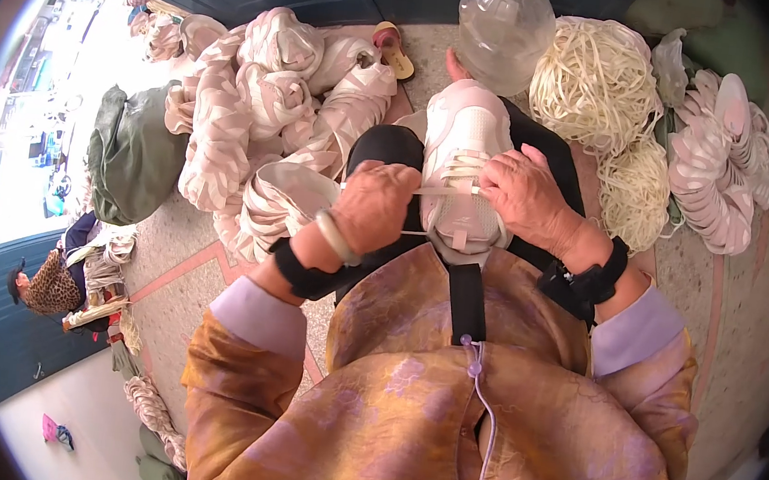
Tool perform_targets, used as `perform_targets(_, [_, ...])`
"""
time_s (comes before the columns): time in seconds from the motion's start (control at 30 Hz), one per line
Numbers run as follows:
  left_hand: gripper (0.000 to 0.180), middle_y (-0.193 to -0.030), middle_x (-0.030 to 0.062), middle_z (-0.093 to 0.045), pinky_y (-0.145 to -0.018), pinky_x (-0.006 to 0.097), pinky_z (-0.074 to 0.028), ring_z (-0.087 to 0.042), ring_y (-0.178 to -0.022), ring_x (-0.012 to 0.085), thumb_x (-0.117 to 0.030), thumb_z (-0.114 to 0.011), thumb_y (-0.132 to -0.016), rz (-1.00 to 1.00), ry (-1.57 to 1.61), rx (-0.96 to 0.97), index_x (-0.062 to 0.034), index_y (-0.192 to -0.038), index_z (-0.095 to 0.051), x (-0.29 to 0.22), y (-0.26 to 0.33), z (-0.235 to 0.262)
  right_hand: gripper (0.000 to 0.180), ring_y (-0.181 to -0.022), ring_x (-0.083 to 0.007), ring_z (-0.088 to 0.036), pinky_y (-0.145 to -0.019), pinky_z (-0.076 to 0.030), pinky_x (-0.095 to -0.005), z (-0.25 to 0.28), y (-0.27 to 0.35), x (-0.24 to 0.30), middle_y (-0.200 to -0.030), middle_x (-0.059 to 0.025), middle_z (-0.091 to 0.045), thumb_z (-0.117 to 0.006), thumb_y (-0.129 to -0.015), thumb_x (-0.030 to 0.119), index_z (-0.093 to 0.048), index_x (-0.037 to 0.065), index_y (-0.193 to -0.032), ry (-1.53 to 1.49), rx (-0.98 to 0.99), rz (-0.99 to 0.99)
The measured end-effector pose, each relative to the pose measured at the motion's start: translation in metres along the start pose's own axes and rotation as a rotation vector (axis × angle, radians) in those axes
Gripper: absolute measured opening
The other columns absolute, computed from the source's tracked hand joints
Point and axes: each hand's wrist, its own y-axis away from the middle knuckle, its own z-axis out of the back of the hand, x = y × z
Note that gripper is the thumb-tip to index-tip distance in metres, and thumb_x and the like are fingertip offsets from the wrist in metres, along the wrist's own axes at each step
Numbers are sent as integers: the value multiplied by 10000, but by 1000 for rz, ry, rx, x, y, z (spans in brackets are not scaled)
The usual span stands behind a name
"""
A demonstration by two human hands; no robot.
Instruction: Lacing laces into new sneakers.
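Observation:
A pale pink and white sneaker upper (pixel 466 118) lies toe-away between my knees, its tongue end close to my body. Cream shoelace (pixel 445 191) crosses its eyelet rows, and one length stretches sideways from the upper to my left hand. My left hand (pixel 377 204) is closed in a pinch on that lace, left of the upper. At the right eyelet edge, my right hand (pixel 528 195) has bent fingers pressed together on the lace; its fingertips are partly hidden. A loose loop of lace hangs around the tongue.
Bundles of pale uppers (pixel 258 108) lie at the left, beside a green sack (pixel 129 155). A clear plastic jug (pixel 504 34) stands ahead. Piled cream laces (pixel 594 80) and more stacked uppers (pixel 720 166) are at the right. Another person (pixel 56 282) sits far left.

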Motion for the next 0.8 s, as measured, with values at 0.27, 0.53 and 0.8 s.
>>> perform_targets(0.27, [50,-657,161,-576,-586,470,-430,-573,-637,373,-51,-487,-781,356,-32,41,-86,-799,-519,60,47,58,116,-694,-324,-582,-752,-430,-443,5,7,-16,-669,-101,-579,-535,-838,178,-491,73,-816,-190,24,-23])
perform_targets(0.53, [29,-655,175,-558,-583,455,-422,-558,-680,395,-84,-533,-806,324,-130,127,-68,-811,-510,63,61,33,157,-580,-343,-569,-516,-435,-422,3,40,-23,-601,-147,-553,-561,-827,188,-471,62,-803,-115,-40,-201])
perform_targets(0.8, [65,-693,165,-599,-576,397,-454,-590,-676,352,-108,-573,-806,267,-15,84,-76,-859,-590,42,66,46,290,-755,-248,-590,-722,-423,-372,30,68,-39,-797,-88,-592,-637,-699,53,-505,41,-956,174,-97,26])
